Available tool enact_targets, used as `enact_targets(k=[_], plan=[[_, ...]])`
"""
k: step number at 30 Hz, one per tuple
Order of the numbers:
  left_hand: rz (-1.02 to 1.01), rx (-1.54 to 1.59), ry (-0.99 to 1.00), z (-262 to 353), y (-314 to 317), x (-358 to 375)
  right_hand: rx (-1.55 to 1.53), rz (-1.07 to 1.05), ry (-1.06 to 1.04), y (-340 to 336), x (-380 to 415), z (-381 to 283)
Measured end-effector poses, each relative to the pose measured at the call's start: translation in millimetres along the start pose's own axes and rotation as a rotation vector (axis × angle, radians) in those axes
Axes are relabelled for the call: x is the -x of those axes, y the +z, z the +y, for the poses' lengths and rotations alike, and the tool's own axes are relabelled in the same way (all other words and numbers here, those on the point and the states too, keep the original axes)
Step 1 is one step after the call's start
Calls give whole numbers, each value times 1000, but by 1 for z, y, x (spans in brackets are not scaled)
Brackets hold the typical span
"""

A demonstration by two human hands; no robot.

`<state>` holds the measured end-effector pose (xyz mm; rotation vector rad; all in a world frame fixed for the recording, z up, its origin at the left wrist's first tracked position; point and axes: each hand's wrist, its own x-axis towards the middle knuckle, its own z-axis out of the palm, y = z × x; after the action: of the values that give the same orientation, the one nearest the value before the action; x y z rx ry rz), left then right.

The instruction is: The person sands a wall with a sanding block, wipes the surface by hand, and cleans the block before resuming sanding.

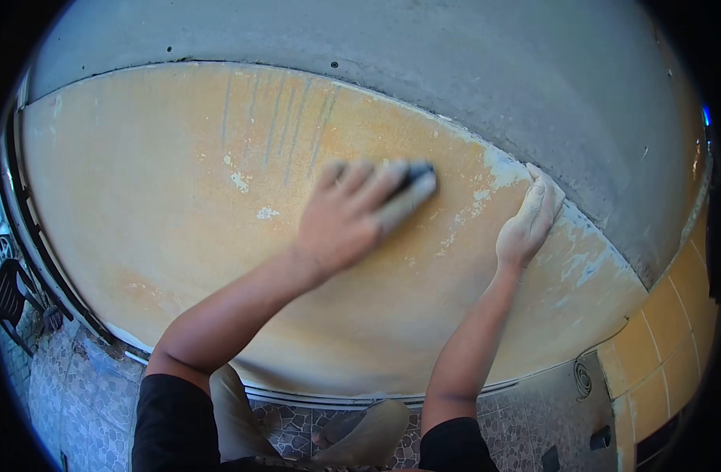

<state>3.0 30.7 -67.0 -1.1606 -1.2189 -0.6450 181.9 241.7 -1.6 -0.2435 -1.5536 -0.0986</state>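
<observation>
Against the yellow wall face (360,291), my left hand (349,206) presses a small dark object (420,171), mostly covered by the fingers and blurred. My right hand (531,214), coated in pale dust, rests at the wall's upper edge on the right, its fingers together and bent over the edge; nothing can be made out in it. Pale patches of worn paint (506,169) show beside it, and several grey streaks (286,118) run down the upper part of the yellow face.
A grey ledge (494,71) extends beyond the yellow face. Below lies a patterned stone floor (77,393). A dark chair (12,299) stands at the far left. Yellow tiles (659,338) and a coiled wire (583,379) are at the right.
</observation>
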Motion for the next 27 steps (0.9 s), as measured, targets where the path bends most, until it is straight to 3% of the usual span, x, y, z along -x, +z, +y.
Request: enact_targets(k=[2, 4, 8, 11, 16, 18, 20, 22, 27], plan=[[227, -15, -291, -28, -4, -45, 9, -36, -10, -3, 1, 1], [215, -28, -435, -10, -3, -57, 27, -4, 12, -1, 2, -1], [-278, 287, 245, 84, 31, 44, -9, 22, 43, 1, 4, -8], [-201, 292, 147, 70, 23, 41, -92, 34, 120, -5, 1, -6], [294, -12, -386, -18, 5, -53, -72, -82, -14, -15, -1, 1], [183, 13, -362, -3, 2, -44, -73, -49, -11, -11, 2, 1], [-23, 41, -67, 22, 3, 1, -86, -12, -15, -5, 3, 0], [-83, 27, 47, 18, -3, 37, -72, 34, 40, 0, 4, -2], [223, -95, -322, -63, -20, -18, -99, 7, 15, -4, 3, -1]])
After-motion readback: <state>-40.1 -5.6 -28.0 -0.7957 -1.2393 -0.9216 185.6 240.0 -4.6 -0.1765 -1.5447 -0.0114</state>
